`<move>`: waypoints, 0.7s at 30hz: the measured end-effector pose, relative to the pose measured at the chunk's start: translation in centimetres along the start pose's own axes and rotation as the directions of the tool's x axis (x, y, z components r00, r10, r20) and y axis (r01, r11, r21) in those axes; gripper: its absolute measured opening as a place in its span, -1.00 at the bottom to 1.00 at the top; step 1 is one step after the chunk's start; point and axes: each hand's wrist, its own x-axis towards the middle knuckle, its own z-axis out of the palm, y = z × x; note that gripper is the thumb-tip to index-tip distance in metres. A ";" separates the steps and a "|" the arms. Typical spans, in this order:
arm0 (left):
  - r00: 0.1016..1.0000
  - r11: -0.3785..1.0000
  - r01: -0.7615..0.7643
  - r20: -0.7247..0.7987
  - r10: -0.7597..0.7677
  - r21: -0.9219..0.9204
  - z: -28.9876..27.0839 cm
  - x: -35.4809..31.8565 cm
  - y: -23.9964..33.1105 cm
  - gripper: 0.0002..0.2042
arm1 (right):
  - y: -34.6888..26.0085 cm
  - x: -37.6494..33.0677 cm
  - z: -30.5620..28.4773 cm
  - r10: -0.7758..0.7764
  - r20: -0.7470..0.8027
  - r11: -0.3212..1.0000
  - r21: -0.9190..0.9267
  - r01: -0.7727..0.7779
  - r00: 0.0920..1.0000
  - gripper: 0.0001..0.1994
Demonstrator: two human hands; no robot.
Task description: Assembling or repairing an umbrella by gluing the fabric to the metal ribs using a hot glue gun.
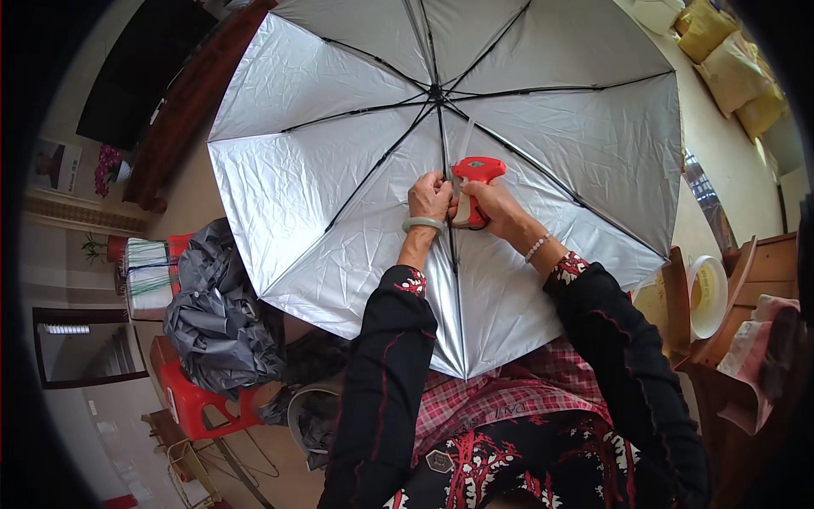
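Observation:
An open umbrella with a silver lining spreads before me, its inner side and black ribs facing up. My right hand is wrapped round the handle of a red and white tagging gun, held over the near part of the canopy. Just left of the gun, my left hand is closed, its fingertips pinching at the black rib that runs toward me. What exactly lies between those fingertips is hidden. A thin pale strip rises from the top of the gun.
Crumpled dark grey fabric is heaped at the left, by a red plastic stool. A pail holding dark material stands below it. To the right are a white tub and wooden furniture. Yellow cushions lie far right.

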 end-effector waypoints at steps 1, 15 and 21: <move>1.000 1.000 0.004 0.004 -0.004 -0.003 -0.1 0.0 -0.1 -0.76 | 0.1 0.0 0.1 -0.007 -0.010 1.000 -0.025 0.007 1.000 -0.76; 0.999 0.998 -0.052 0.005 0.052 0.017 0.4 0.4 -1.3 -0.73 | -1.1 0.8 -2.7 0.121 0.232 0.956 0.234 -0.176 0.965 -0.72; 1.000 0.999 -0.023 -0.006 0.023 -0.027 0.3 0.2 -0.5 -0.75 | -1.3 0.7 -3.1 0.151 0.240 0.966 0.171 -0.195 0.959 -0.72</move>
